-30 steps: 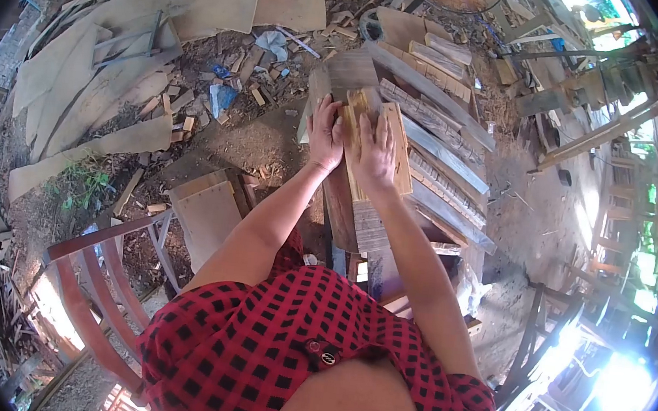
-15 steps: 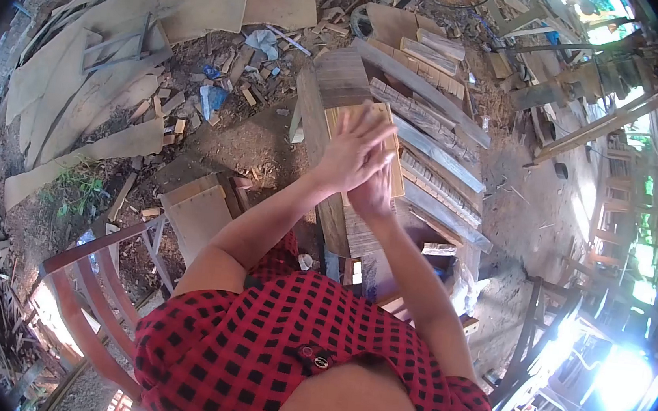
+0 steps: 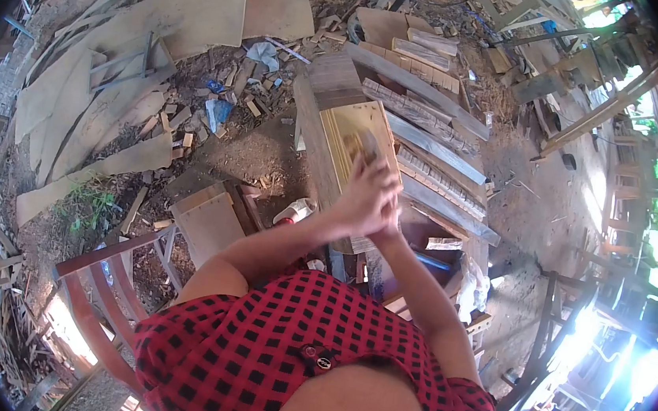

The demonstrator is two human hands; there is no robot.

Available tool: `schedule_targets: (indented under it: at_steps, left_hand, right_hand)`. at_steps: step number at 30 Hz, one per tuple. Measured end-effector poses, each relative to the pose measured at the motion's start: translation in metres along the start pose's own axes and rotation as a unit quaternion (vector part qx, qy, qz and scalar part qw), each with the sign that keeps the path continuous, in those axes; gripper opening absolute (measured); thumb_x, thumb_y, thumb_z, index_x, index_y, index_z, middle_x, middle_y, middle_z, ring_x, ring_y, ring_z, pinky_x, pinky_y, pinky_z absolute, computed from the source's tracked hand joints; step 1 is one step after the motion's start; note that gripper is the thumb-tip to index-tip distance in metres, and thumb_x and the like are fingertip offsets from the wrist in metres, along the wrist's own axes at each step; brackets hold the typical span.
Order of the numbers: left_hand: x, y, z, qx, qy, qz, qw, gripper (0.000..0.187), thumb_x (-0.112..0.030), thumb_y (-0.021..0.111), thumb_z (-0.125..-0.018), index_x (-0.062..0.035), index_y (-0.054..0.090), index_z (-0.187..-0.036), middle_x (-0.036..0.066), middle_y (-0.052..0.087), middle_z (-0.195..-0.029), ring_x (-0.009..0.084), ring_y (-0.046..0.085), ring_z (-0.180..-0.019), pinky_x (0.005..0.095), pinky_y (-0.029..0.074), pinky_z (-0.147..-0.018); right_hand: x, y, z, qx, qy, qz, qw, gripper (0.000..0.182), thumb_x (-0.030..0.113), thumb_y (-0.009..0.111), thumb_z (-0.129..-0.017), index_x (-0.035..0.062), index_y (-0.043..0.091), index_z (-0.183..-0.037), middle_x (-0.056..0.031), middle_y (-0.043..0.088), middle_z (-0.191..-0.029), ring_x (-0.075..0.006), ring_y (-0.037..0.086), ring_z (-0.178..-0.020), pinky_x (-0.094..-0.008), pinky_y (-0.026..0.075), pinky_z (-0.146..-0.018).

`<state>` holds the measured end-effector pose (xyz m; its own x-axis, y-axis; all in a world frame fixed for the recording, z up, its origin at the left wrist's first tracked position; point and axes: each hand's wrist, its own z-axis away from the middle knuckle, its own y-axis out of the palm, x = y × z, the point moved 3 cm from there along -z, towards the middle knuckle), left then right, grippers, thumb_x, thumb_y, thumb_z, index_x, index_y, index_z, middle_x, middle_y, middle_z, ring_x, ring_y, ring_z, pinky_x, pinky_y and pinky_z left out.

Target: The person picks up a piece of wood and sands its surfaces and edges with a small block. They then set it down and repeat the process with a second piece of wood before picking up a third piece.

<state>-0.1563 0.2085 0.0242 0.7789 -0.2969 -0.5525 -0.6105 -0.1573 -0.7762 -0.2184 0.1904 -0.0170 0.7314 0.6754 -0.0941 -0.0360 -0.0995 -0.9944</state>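
A pale yellow wooden panel [image 3: 347, 120] with a raised moulded edge lies tilted on a stand of darker boards. Over its near end, my left hand [image 3: 367, 200] lies across my right hand [image 3: 388, 221], the fingers of both closed together. A small brown piece, smeared by motion [image 3: 361, 142], shows at the fingertips against the panel face; I cannot tell what it is. My left hand hides most of my right fingers and the panel's near end.
Several grey planks [image 3: 437, 152] lie side by side just right of the panel. A reddish slatted chair [image 3: 111, 287] stands at the left. Thin plywood sheets [image 3: 205, 11] and wood scraps cover the ground beyond. A white object with red [image 3: 294, 211] sits beside my left forearm.
Both hands have slid together down the panel toward my body, uncovering its far part. The white object with red now shows beside my left forearm. The view has shifted slightly.
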Motion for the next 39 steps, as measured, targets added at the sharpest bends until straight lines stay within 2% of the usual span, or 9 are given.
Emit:
schedule_targets:
  at_steps: [6,9,13,18,23,27,32,36,39]
  left_hand:
    - [-0.023,0.001,0.021,-0.004,0.023,0.090,0.996,0.051,-0.037,0.070,-0.077,-0.0092,0.066,-0.119,0.010,0.055,-0.132,0.0341,0.034,-0.138,0.0628,0.012,-0.115]
    - [0.004,0.001,-0.009,0.023,0.001,0.125,0.992,0.052,-0.038,0.071,-0.077,-0.0091,0.065,-0.120,0.010,0.055,-0.132,0.0345,0.033,-0.138,0.0623,0.012,-0.115]
    - [0.059,-0.010,-0.075,-0.040,-0.008,0.103,0.994,0.048,-0.030,0.071,-0.080,-0.0111,0.064,-0.124,0.011,0.061,-0.129,0.0314,0.041,-0.135,0.0551,0.018,-0.117]
    - [0.091,-0.005,-0.112,-0.049,-0.011,0.081,0.995,0.046,-0.029,0.070,-0.078,-0.0119,0.066,-0.121,0.009,0.064,-0.126,0.0295,0.044,-0.133,0.0534,0.018,-0.116]
    - [0.076,0.003,-0.085,-0.041,-0.012,0.092,0.995,0.044,-0.028,0.069,-0.079,-0.0110,0.067,-0.119,0.010,0.064,-0.126,0.0292,0.045,-0.133,0.0534,0.018,-0.117]
    - [0.021,0.001,-0.035,-0.001,-0.015,0.089,0.996,0.046,-0.029,0.066,-0.082,-0.0067,0.064,-0.122,0.012,0.058,-0.131,0.0308,0.037,-0.137,0.0595,0.013,-0.116]
    - [-0.007,0.000,0.005,-0.005,-0.024,0.110,0.994,0.052,-0.027,0.066,-0.078,-0.0051,0.061,-0.125,0.013,0.055,-0.134,0.0315,0.038,-0.136,0.0576,0.015,-0.117]
    - [0.023,-0.008,-0.014,-0.043,-0.038,0.096,0.994,0.055,-0.030,0.070,-0.075,-0.0052,0.062,-0.124,0.013,0.057,-0.131,0.0318,0.039,-0.134,0.0562,0.015,-0.117]
    - [0.080,-0.019,-0.050,-0.085,-0.051,0.067,0.993,0.052,-0.029,0.067,-0.078,-0.0084,0.062,-0.125,0.012,0.056,-0.134,0.0312,0.040,-0.134,0.0532,0.017,-0.117]
  right_hand:
    - [-0.003,0.008,0.039,0.022,-0.002,0.005,1.000,0.063,0.027,0.055,-0.091,0.0063,0.032,-0.146,-0.0237,0.030,-0.149,-0.0427,0.027,-0.138,-0.0510,0.024,-0.115]
    - [-0.010,0.018,-0.001,0.031,0.001,0.008,0.999,0.061,0.026,0.055,-0.091,0.0063,0.035,-0.145,-0.0232,0.032,-0.148,-0.0420,0.028,-0.138,-0.0505,0.025,-0.115]
    - [-0.049,0.031,-0.090,0.041,0.010,0.007,0.999,0.057,0.025,0.054,-0.092,0.0064,0.038,-0.143,-0.0225,0.034,-0.148,-0.0411,0.031,-0.137,-0.0498,0.026,-0.114]
    - [-0.056,0.032,-0.106,0.038,0.020,-0.004,0.999,0.056,0.025,0.053,-0.093,0.0069,0.039,-0.143,-0.0216,0.034,-0.148,-0.0400,0.031,-0.137,-0.0492,0.027,-0.114]
    - [-0.052,0.037,-0.084,0.040,0.022,-0.037,0.998,0.056,0.027,0.051,-0.094,0.0080,0.037,-0.144,-0.0201,0.034,-0.149,-0.0385,0.030,-0.138,-0.0487,0.026,-0.115]
    - [-0.034,0.035,-0.012,0.042,0.019,-0.056,0.997,0.056,0.028,0.050,-0.094,0.0089,0.035,-0.145,-0.0189,0.033,-0.149,-0.0373,0.029,-0.139,-0.0482,0.025,-0.115]
    - [-0.029,0.033,0.048,0.047,0.000,-0.071,0.996,0.057,0.030,0.048,-0.095,0.0100,0.033,-0.146,-0.0175,0.032,-0.150,-0.0358,0.028,-0.140,-0.0477,0.024,-0.116]
    - [-0.025,0.051,-0.009,0.061,-0.012,-0.083,0.995,0.057,0.031,0.046,-0.096,0.0109,0.031,-0.147,-0.0163,0.032,-0.151,-0.0346,0.027,-0.141,-0.0472,0.024,-0.116]
    - [-0.027,0.068,-0.081,0.059,-0.015,-0.096,0.993,0.057,0.032,0.045,-0.096,0.0116,0.030,-0.148,-0.0154,0.031,-0.151,-0.0337,0.026,-0.141,-0.0469,0.023,-0.117]
